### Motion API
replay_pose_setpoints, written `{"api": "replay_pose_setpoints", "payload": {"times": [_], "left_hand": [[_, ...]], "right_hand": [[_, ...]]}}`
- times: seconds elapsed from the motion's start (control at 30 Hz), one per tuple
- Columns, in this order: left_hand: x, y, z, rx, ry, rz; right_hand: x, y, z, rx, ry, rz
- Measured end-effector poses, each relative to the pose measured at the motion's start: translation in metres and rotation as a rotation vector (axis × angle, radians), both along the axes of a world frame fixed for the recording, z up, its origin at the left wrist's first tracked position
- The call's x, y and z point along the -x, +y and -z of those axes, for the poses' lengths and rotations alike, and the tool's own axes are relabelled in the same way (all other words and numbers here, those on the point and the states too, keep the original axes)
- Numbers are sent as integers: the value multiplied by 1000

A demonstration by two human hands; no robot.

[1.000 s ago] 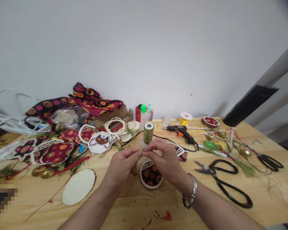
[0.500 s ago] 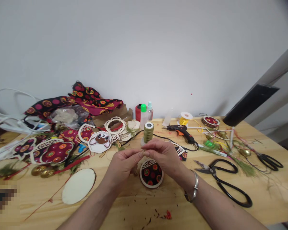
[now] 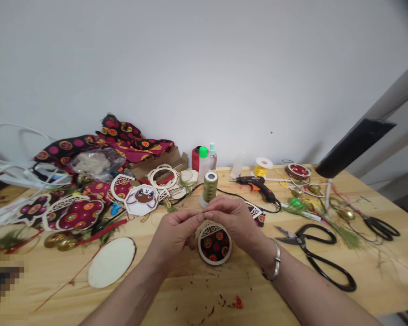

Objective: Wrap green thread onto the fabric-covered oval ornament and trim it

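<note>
My left hand (image 3: 175, 233) and my right hand (image 3: 234, 222) meet fingertip to fingertip above the wooden table (image 3: 377, 280), both pinched on something thin that I cannot make out. Just below them lies a round fabric-covered ornament (image 3: 214, 243) with red and orange dots. A spool of olive-green thread (image 3: 210, 186) stands right behind my fingers. A silver bangle (image 3: 274, 267) sits on my right wrist.
Large black scissors (image 3: 321, 260) lie to the right, a second pair (image 3: 381, 226) farther right. A glue gun (image 3: 258, 185), a yellow wire spool (image 3: 261, 167), small bottles (image 3: 206, 163), patterned fabric (image 3: 122, 142), several ornaments (image 3: 78, 213) and an oval wooden blank (image 3: 111, 262) crowd the back and left.
Both hands stay pinched together with only small finger shifts; the view has tilted slightly.
</note>
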State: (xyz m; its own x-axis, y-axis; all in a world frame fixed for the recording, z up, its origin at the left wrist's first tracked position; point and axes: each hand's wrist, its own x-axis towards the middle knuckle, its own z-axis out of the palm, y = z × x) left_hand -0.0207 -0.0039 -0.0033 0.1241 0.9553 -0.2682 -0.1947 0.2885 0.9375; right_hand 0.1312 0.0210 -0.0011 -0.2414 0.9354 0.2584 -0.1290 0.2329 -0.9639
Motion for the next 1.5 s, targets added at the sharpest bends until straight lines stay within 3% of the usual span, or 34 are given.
{"api": "replay_pose_setpoints", "payload": {"times": [0.3, 0.6, 1.03, 1.33, 1.5], "left_hand": [[0, -2, -1, -33, -145, 41], [-2, 0, -4, -11, -168, 18], [0, -1, 0, -64, -137, 57], [4, 3, 5, -250, 125, -175], [9, 6, 7, -494, 408, -474]], "right_hand": [[1, -1, -2, 118, 73, -3], [-7, 2, -5, 20, -53, 110], [-9, 2, -8, -14, -45, 157], [-16, 5, -15, -14, 7, 221], [-17, 5, -15, -45, 35, 239]]}}
